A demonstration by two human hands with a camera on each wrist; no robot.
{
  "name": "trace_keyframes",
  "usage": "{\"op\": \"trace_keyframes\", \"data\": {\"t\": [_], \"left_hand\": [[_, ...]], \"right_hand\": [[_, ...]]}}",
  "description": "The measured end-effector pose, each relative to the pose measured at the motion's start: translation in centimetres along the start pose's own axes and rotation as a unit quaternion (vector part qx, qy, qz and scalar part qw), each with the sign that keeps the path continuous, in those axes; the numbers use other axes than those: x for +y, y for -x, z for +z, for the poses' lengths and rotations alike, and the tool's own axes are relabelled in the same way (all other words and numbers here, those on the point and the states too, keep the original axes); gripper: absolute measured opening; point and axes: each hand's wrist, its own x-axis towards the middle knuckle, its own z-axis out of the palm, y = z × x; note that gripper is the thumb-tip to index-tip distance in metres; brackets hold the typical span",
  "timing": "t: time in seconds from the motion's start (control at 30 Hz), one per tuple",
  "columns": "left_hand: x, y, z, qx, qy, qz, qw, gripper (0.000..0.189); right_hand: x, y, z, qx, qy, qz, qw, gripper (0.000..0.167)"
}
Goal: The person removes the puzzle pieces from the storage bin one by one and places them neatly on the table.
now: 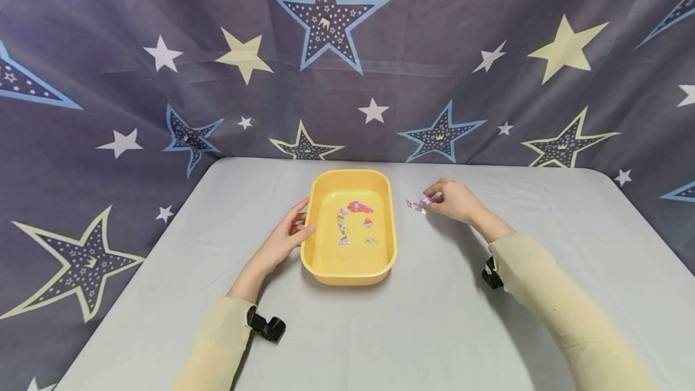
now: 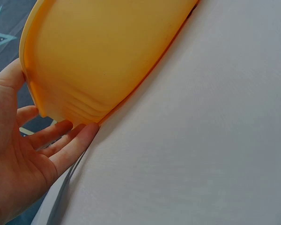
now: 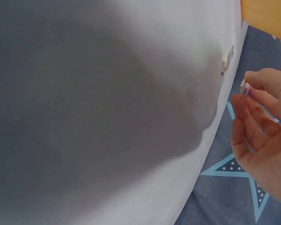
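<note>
A yellow plastic tray [image 1: 347,264] with raised walls stands on the table. My left hand [image 1: 285,237] holds its left side, thumb at the rim and fingers against the outer wall, as the left wrist view also shows. Several small, flat, colourful printed pieces [image 1: 359,207] lie on the tray floor, some joined in a bent strip. To the right of the tray, my right hand [image 1: 456,200] pinches a small purple-and-white printed piece [image 3: 245,88] between thumb and fingertips. Just left of those fingertips, more printed pieces [image 1: 415,204] lie on the table.
A pale grey cloth covers the table [image 1: 434,330]. Behind it hangs a dark curtain [image 1: 402,47] patterned with stars. Each wrist wears a black camera mount, one at the left cuff [image 1: 266,326] and one at the right [image 1: 491,273].
</note>
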Motion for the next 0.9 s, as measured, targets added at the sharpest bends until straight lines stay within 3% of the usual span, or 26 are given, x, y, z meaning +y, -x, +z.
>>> {"op": "trace_keyframes", "data": {"t": [0.63, 0.9], "left_hand": [[0.25, 0.08, 0.02, 0.002, -0.001, -0.009, 1.0, 0.067], [0.23, 0.05, 0.05, 0.002, -0.002, -0.008, 1.0, 0.066]], "right_hand": [[0.9, 0.17, 0.57, -0.03, 0.023, 0.048, 0.9981, 0.032], [1.03, 0.22, 0.88, -0.032, 0.04, 0.047, 0.9976, 0.029]]}}
